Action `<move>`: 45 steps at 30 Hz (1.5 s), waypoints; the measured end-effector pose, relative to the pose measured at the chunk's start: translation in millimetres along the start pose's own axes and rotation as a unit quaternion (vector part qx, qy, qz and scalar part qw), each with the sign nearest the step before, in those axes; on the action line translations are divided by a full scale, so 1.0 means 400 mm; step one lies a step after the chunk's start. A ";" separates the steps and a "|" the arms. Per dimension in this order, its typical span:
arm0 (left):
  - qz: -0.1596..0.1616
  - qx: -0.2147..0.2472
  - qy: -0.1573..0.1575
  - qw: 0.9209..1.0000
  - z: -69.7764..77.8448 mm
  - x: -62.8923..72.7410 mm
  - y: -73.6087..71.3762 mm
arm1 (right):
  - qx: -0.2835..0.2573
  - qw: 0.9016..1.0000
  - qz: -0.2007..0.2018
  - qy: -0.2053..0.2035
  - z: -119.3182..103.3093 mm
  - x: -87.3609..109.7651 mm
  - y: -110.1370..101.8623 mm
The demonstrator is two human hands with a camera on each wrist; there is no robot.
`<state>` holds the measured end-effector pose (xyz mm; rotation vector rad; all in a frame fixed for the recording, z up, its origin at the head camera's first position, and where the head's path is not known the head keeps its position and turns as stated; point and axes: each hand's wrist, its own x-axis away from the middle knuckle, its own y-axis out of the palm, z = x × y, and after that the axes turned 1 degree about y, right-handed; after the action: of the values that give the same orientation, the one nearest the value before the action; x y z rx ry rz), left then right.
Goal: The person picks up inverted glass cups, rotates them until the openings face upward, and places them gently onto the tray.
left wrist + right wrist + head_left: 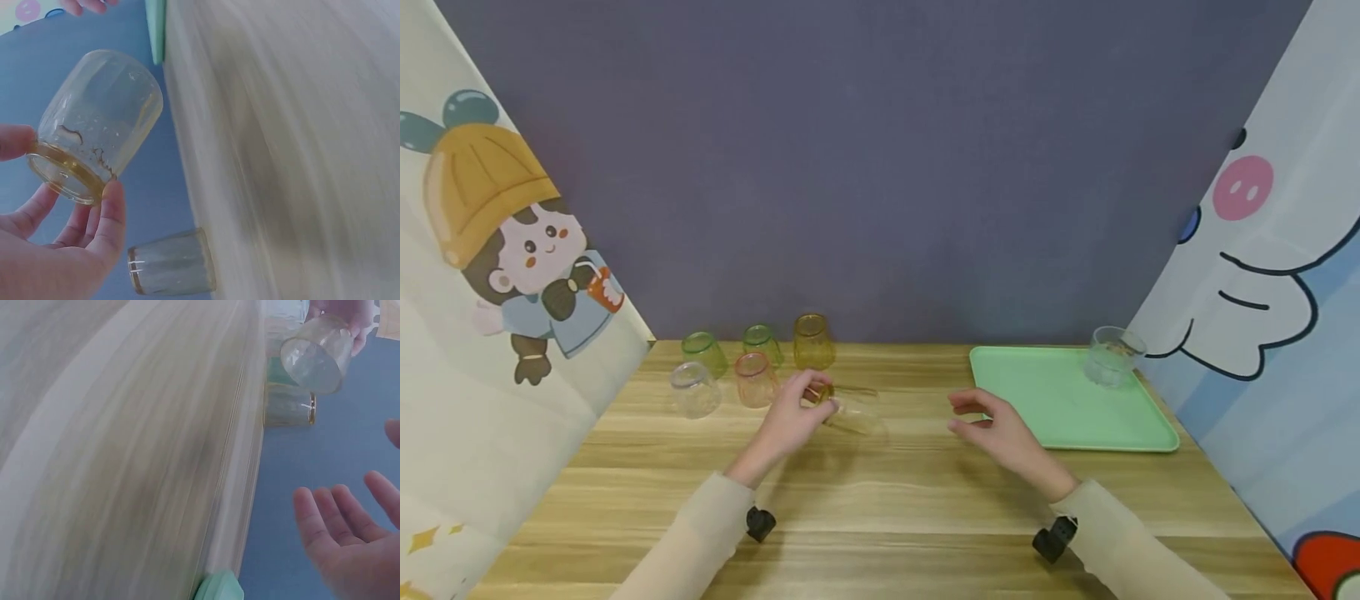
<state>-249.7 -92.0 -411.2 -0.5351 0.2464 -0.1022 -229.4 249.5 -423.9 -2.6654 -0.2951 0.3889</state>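
Observation:
My left hand grips a pale yellow drinking glass by its thick base, fingertips and thumb around the amber ring. In the left wrist view the glass is tilted, raised above the tabletop, its mouth pointing away from the palm. My right hand hovers by the left edge of the green tray, fingers spread and slightly bent, holding nothing. Behind the held glass, an amber glass stands upside down on the table.
Left of the held glass stand a pink glass, a clear glass and two green glasses, one at the far left. Another clear glass stands at the tray's back right corner. A dark panel closes off the table's back.

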 end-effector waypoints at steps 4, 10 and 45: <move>0.003 0.032 -0.002 0.999 0.002 0.004 0.010 | -0.008 1.000 -0.001 -0.003 -0.005 -0.003 0.011; 0.002 0.077 0.001 0.997 0.011 0.009 0.024 | -0.018 1.000 -0.001 -0.006 -0.008 -0.008 0.017; -0.047 0.234 -0.034 0.971 0.088 0.023 0.064 | -0.098 0.994 -0.035 -0.038 -0.087 -0.020 0.069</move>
<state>-230.9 -54.4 -397.1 -0.0803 0.1230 -0.2263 -222.0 209.6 -404.2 -2.8263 -0.4710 0.4631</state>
